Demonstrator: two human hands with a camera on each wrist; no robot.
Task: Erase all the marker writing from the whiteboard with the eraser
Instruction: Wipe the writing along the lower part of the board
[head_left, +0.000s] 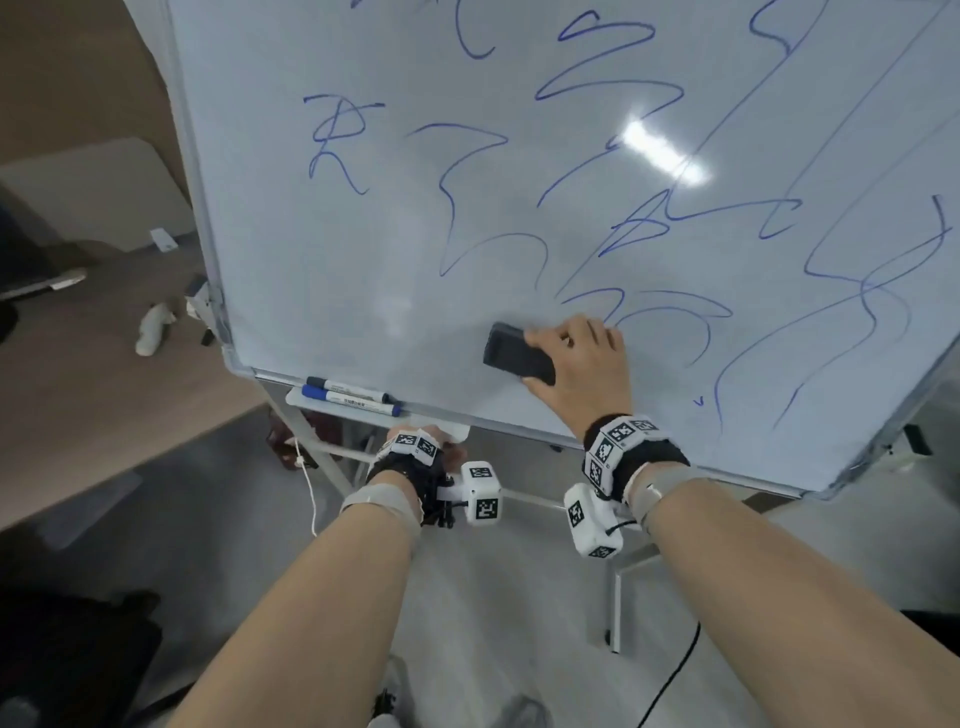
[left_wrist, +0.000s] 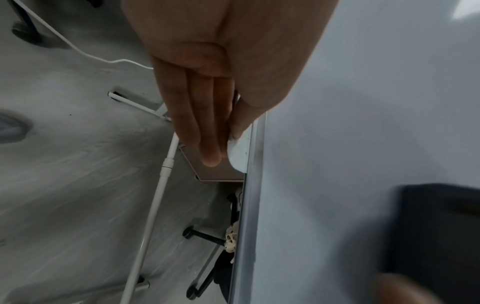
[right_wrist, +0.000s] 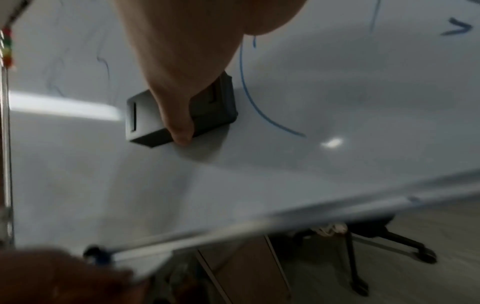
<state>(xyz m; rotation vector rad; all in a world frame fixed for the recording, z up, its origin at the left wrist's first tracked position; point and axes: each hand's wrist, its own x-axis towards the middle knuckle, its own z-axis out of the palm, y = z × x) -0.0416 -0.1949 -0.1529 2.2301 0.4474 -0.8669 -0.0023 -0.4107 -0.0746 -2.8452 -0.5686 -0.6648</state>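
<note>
The right hand grasps one dark rectangular plastic eraser, thumb on its lower long edge, fingers on the upper, pressing it flat against the white, metal-framed whiteboard. The eraser's long axis runs away from the palm toward the left hand's side, slightly tilted. Blue marker scribbles spread above and beyond the right hand. The left hand pinches the pale marker tray at the board's bottom edge, straight fingers beneath, thumb on top. Two blue-capped markers lie just beyond the left hand.
</note>
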